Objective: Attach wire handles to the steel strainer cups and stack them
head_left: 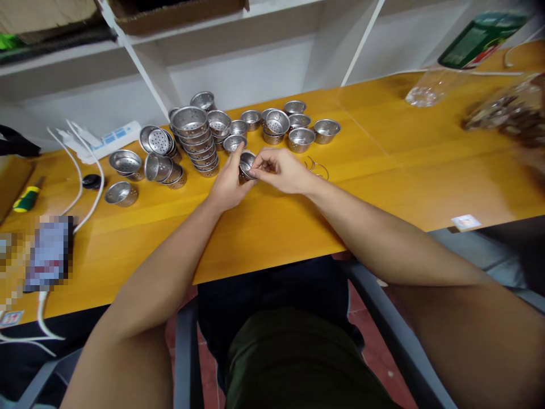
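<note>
You hold one small perforated steel cup (247, 165) between both hands, just in front of the tall stack of cups (199, 142) and above the yellow-orange table (383, 170). Your left hand (227, 184) cradles the cup from its left side, fingers curled round the wall. Your right hand (281, 169) has thumb and forefinger pinched together at the cup's rim, on something too small to make out; it may be one of the thin wire rings, but I cannot tell.

Keep the left hand's hold firm but not crushing: these thin walls would likely dent, and the polished metal is slippery. Turn the cup with the left hand and let the right fingertips work at one spot on the rim, so you always see where they meet.

More wire rings (317, 167) lie on the table to the right of the stack, just beyond your right wrist. Loose cups (300, 139) crowd behind them, and tipped ones (164, 169) lie left of the stack. Keep your elbows in; a careless sweep could topple the stack. Work low over the table, so a dropped piece does not roll far.
</note>
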### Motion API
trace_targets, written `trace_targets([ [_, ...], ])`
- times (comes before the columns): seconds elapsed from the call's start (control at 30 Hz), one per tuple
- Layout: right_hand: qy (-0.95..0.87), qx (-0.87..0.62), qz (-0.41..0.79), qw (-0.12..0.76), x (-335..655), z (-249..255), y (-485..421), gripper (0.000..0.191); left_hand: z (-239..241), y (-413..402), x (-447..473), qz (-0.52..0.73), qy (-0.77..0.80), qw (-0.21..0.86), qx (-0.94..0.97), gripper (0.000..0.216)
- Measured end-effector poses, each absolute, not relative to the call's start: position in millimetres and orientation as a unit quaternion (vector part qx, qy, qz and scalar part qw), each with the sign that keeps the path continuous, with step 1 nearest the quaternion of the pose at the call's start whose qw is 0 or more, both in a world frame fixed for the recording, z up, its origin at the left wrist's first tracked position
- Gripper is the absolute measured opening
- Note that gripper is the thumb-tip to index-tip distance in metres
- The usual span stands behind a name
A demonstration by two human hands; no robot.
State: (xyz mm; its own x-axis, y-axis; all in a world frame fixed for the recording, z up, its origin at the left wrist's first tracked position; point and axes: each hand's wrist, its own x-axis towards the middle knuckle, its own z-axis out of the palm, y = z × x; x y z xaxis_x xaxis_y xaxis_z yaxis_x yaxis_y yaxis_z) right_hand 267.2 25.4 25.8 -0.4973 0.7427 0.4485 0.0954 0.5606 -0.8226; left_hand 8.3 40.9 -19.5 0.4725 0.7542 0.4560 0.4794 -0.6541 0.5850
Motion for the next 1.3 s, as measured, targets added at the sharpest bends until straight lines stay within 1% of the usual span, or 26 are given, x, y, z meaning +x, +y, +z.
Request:
trace_targets([
  [0.07, -0.758, -0.250, 0.442, 0.409, 269.8, 24.4, 29.2, 0.042, -18.9, 38.2, 10.6, 0.349, 0.374, 0.196, 0.837, 0.130],
  [0.13, -0.753, -0.245, 0.466, 0.394, 271.0, 23.4, 30.9, 0.046, -19.2, 37.2, 12.1, 0.342, 0.374, 0.199, 0.839, 0.130],
  [0.3, -0.759, -0.273, 0.428, 0.407, 266.8, 20.9, 27.8, 0.040, -22.4, 40.2, 11.3, 0.342, 0.374, 0.195, 0.840, 0.126],
  [0.37, -0.757, -0.268, 0.435, 0.407, 266.2, 19.7, 27.6, 0.043, -23.3, 41.2, 10.1, 0.341, 0.374, 0.196, 0.840, 0.127],
  [0.5, -0.748, -0.264, 0.461, 0.397, 268.1, 16.9, 30.1, 0.054, -24.0, 41.8, 9.5, 0.342, 0.372, 0.195, 0.841, 0.125],
  [0.57, -0.749, -0.273, 0.456, 0.396, 267.5, 14.9, 30.8, 0.051, -23.9, 42.2, 9.9, 0.342, 0.370, 0.193, 0.842, 0.124],
  [0.7, -0.756, -0.301, 0.422, 0.401, 262.3, 10.5, 30.0, 0.035, -22.6, 43.7, 9.8, 0.337, 0.369, 0.198, 0.843, 0.123],
  [0.8, -0.747, -0.304, 0.425, 0.411, 260.0, 8.9, 28.7, 0.036, -21.7, 44.4, 8.7, 0.341, 0.365, 0.207, 0.841, 0.125],
  [0.93, -0.729, -0.287, 0.447, 0.432, 259.4, 8.0, 27.0, 0.043, -22.7, 45.5, 7.4, 0.349, 0.359, 0.218, 0.838, 0.125],
  [1.13, -0.727, -0.314, 0.424, 0.439, 253.7, 3.2, 26.1, 0.053, -25.5, 49.4, 5.8, 0.348, 0.352, 0.211, 0.843, 0.124],
  [1.3, -0.696, -0.305, 0.484, 0.434, 254.4, 6.5, 26.1, 0.081, -24.9, 48.0, 5.1, 0.350, 0.353, 0.213, 0.841, 0.125],
])
